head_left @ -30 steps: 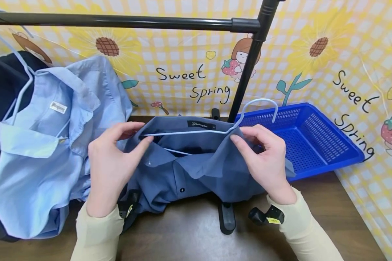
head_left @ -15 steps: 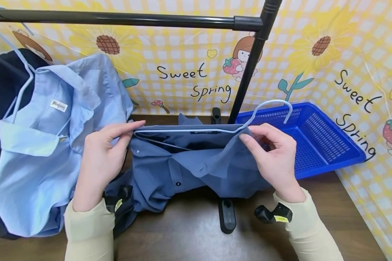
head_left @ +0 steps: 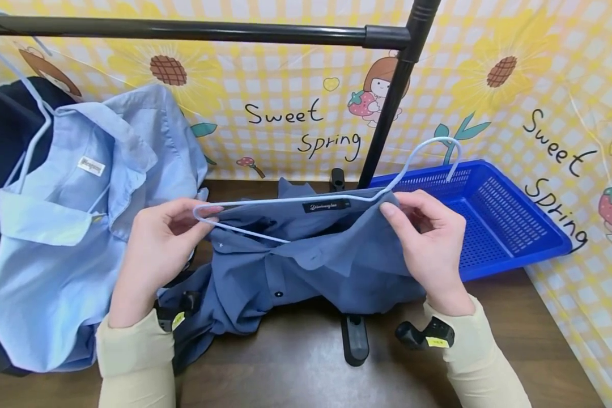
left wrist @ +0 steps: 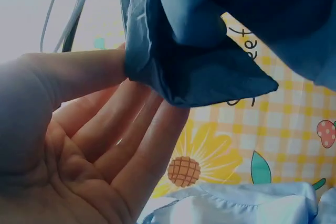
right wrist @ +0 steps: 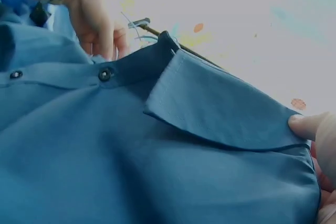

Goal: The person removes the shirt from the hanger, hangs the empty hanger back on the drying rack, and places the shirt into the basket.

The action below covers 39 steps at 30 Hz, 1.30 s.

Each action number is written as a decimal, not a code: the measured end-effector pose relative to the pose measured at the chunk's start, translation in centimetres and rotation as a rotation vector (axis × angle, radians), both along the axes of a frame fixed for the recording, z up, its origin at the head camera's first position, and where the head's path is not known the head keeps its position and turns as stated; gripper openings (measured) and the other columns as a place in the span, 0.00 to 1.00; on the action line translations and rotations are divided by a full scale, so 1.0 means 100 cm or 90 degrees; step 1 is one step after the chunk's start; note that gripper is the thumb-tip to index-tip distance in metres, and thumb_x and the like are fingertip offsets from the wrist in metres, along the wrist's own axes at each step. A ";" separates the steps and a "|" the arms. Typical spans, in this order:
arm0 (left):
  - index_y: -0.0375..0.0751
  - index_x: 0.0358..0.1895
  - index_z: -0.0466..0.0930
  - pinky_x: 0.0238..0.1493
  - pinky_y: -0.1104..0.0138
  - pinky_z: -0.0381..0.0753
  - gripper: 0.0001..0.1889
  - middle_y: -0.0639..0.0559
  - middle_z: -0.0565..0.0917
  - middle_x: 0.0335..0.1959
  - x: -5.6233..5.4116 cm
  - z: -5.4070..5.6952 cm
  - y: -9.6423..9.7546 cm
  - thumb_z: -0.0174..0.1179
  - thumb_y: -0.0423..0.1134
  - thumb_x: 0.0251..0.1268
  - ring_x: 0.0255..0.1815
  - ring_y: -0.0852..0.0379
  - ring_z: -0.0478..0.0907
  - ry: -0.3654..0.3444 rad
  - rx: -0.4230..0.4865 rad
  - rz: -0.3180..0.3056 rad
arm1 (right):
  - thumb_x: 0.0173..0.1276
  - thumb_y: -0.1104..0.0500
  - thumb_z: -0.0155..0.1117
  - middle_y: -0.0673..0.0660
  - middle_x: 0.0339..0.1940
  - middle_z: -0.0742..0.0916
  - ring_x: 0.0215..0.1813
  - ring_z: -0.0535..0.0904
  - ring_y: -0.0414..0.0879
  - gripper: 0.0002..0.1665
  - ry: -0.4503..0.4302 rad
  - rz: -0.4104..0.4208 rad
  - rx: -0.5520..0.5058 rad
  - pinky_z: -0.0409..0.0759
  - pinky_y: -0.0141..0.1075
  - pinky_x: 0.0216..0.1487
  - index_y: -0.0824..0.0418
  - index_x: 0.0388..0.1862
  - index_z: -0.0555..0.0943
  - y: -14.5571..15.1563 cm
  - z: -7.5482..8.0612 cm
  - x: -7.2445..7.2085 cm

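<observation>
A blue-grey button shirt (head_left: 311, 277) is held up at its collar between both hands, in the middle of the head view. My left hand (head_left: 155, 243) pinches the cloth at the left of the neck opening; in the left wrist view the thumb presses the shirt's edge (left wrist: 139, 51) against the fingers. A pale blue hanger (head_left: 296, 199) lies across the neck opening, its rounded left end overlapping the left fingertips, its hook rising at the right. My right hand (head_left: 433, 243) pinches the collar (right wrist: 226, 103) on the right side. A black label (head_left: 327, 205) shows inside the collar.
A light blue shirt (head_left: 56, 283) hangs at the left on another hanger, beside dark clothing (head_left: 10, 124). A black rail (head_left: 194, 30) and post (head_left: 387, 119) stand behind. At the right is a blue plastic basket (head_left: 515, 260) on the brown table (head_left: 296, 368).
My left hand has moved left, and the hanger's rounded left end now shows beyond the collar. The hook has shifted right and up. My right hand has moved slightly right, still pinching the collar.
</observation>
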<state>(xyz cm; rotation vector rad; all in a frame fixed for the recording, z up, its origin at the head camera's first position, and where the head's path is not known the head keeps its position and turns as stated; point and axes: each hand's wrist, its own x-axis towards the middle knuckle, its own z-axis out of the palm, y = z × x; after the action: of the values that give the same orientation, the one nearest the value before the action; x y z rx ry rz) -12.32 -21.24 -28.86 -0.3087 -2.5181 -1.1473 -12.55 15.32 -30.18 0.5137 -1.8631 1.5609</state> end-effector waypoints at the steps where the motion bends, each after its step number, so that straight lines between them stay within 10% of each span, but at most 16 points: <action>1: 0.45 0.51 0.89 0.40 0.78 0.79 0.11 0.51 0.90 0.40 0.000 0.000 0.000 0.70 0.34 0.66 0.37 0.67 0.84 0.000 0.005 -0.005 | 0.67 0.69 0.70 0.57 0.36 0.88 0.32 0.81 0.47 0.10 -0.003 0.009 -0.009 0.81 0.31 0.34 0.70 0.47 0.88 -0.002 -0.001 0.000; 7: 0.56 0.77 0.65 0.63 0.72 0.70 0.53 0.52 0.77 0.67 0.017 0.014 0.006 0.80 0.24 0.45 0.63 0.60 0.76 0.090 0.071 -0.008 | 0.69 0.70 0.68 0.59 0.36 0.87 0.34 0.80 0.49 0.10 -0.017 0.051 -0.046 0.82 0.32 0.37 0.71 0.48 0.86 -0.017 -0.004 -0.003; 12: 0.37 0.71 0.74 0.72 0.60 0.61 0.38 0.47 0.75 0.70 0.035 0.037 0.027 0.75 0.49 0.59 0.72 0.48 0.67 0.301 0.078 0.016 | 0.70 0.71 0.67 0.61 0.37 0.86 0.35 0.80 0.49 0.11 -0.022 0.079 -0.035 0.81 0.33 0.37 0.70 0.50 0.86 -0.030 -0.009 -0.007; 16: 0.31 0.60 0.82 0.72 0.52 0.62 0.31 0.41 0.81 0.62 0.038 0.044 0.046 0.64 0.56 0.70 0.69 0.43 0.72 0.380 0.031 -0.043 | 0.71 0.71 0.66 0.59 0.38 0.86 0.35 0.79 0.48 0.12 -0.021 0.130 -0.022 0.80 0.33 0.36 0.68 0.51 0.86 -0.047 -0.016 -0.012; 22: 0.36 0.59 0.85 0.65 0.53 0.70 0.19 0.46 0.84 0.59 0.024 0.028 0.062 0.68 0.31 0.65 0.62 0.45 0.78 0.338 -0.051 -0.142 | 0.72 0.70 0.65 0.57 0.39 0.85 0.33 0.75 0.49 0.14 -0.040 0.201 0.012 0.73 0.33 0.30 0.65 0.55 0.86 -0.074 -0.027 -0.015; 39: 0.44 0.47 0.92 0.30 0.66 0.66 0.14 0.55 0.90 0.37 0.005 0.008 0.069 0.76 0.32 0.58 0.33 0.56 0.74 0.264 -0.056 -0.096 | 0.72 0.63 0.68 0.45 0.40 0.86 0.39 0.78 0.44 0.18 -0.070 0.230 0.135 0.76 0.42 0.38 0.54 0.59 0.87 -0.073 -0.033 -0.017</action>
<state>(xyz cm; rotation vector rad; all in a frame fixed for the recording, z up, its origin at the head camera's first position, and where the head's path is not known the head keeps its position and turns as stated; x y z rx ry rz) -11.81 -14.34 -28.05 -0.6932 -2.2075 -0.9115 -14.24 8.05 -33.47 0.9202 -2.1222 1.6507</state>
